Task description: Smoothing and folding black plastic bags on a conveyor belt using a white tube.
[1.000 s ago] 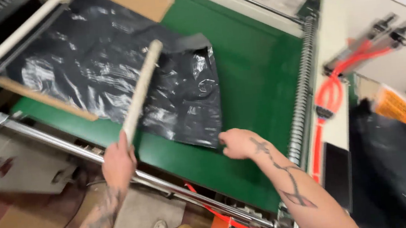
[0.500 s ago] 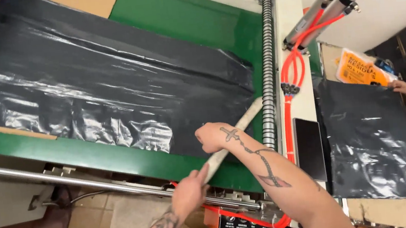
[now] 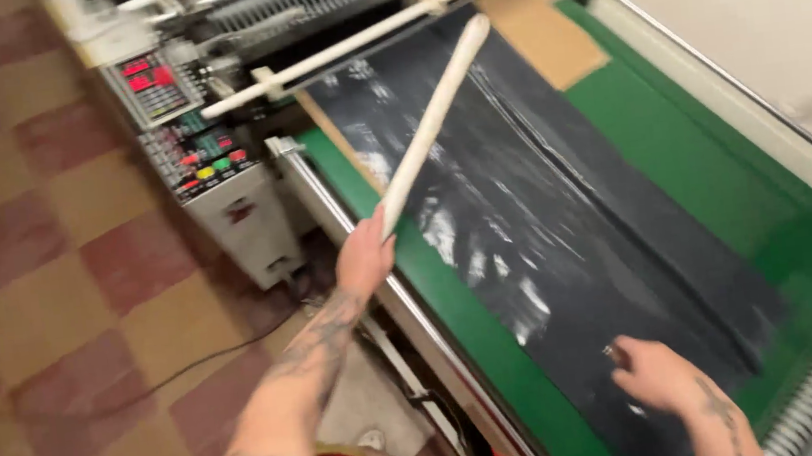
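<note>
My left hand (image 3: 364,258) is closed around the near end of the pale stick (image 3: 430,120), whose length runs up and away from that fist over the black plastic sheet (image 3: 568,241), while my right hand (image 3: 655,373) lies spread flat on the sheet's near end.

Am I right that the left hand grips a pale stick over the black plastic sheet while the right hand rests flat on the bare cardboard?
Not quite. In the head view the right hand rests on the black plastic sheet, not the cardboard. The left hand does grip the pale stick over the sheet.
</note>
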